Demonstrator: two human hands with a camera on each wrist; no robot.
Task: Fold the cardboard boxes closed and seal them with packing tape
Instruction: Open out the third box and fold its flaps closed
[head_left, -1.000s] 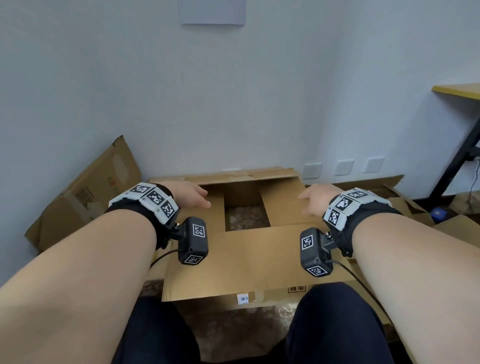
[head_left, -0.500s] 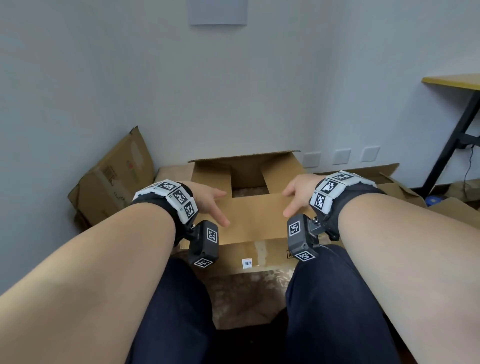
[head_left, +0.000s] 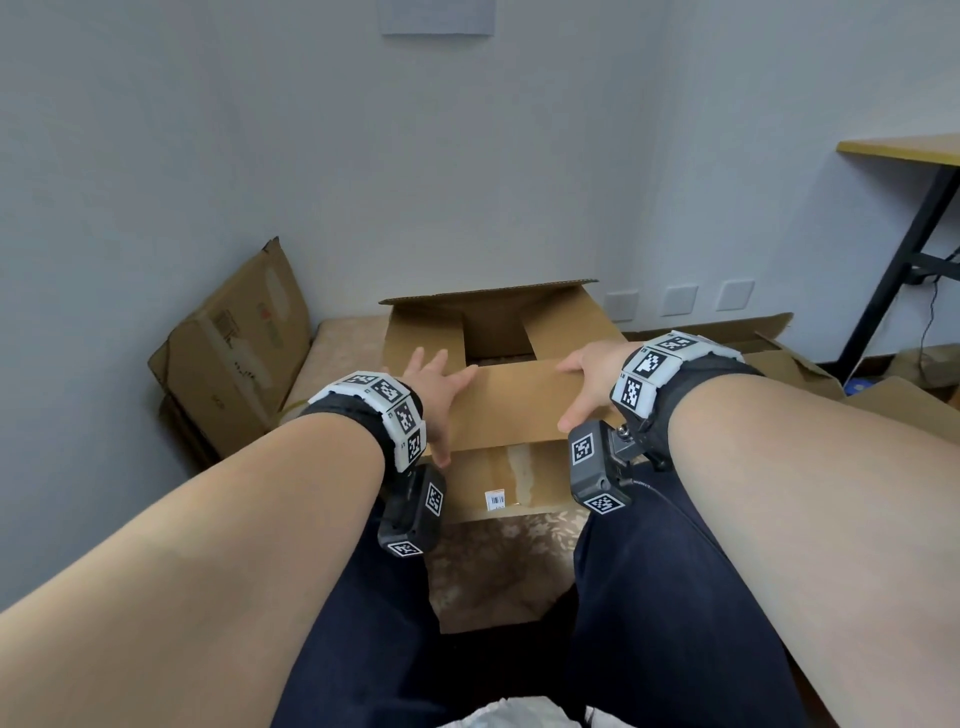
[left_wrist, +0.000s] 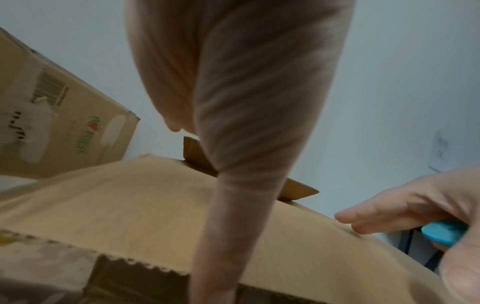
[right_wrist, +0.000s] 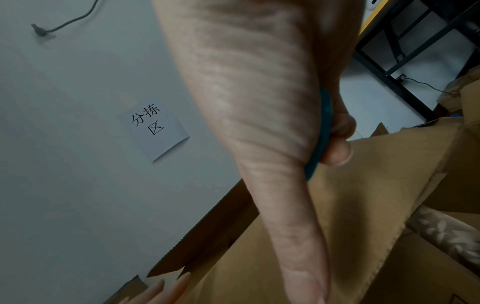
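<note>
A brown cardboard box (head_left: 498, 473) stands on the floor between my knees. Its near flap (head_left: 514, 400) lies folded over the opening, and the two side flaps are tucked in beneath it. The far flap (head_left: 488, 306) still stands upright. My left hand (head_left: 436, 384) lies flat on the near flap's left end with its fingers spread (left_wrist: 233, 102). My right hand (head_left: 587, 379) rests on the flap's right end. Its thumb is stretched out along the cardboard, and its curled fingers grip a small teal plastic object (right_wrist: 322, 131), which also shows in the left wrist view (left_wrist: 441, 232).
A flattened box (head_left: 234, 348) leans on the wall at left. More open cardboard (head_left: 779, 353) lies at right, beside a desk (head_left: 904, 150) with a black leg. Wall sockets (head_left: 680, 299) sit behind the box. The floor (head_left: 498, 571) is patterned, and a paper sign (right_wrist: 155, 127) hangs on the wall.
My hands left the side flaps and brought the near flap up over the opening. They now press on it wider apart, and the box sits closer to my knees.
</note>
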